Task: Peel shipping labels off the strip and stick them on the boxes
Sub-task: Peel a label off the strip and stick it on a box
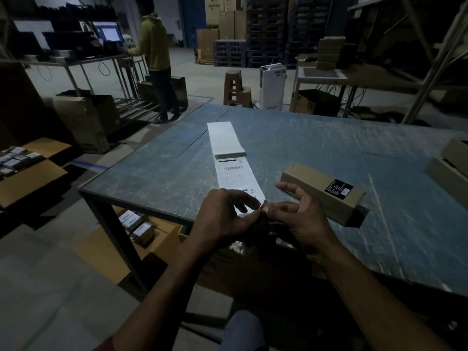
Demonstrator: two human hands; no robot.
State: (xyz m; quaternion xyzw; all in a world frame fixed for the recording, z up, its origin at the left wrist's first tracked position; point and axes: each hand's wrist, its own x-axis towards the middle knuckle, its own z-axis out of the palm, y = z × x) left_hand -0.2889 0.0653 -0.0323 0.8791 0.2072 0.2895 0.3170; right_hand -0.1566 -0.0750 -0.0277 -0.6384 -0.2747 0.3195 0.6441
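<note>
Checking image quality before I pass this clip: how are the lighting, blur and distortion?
Head view: dim overall, the label strip brightest, its barcode visible but small print unreadable; the left hand and right hand dark, so their pinch on the strip's near end is murky; wide-angle bending of the table edges; corners darkened; the monitor glaring.

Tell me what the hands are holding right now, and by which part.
Both the left hand and right hand pinch the near end of the label strip, at its corner by the table edge. The box lies untouched.
</note>
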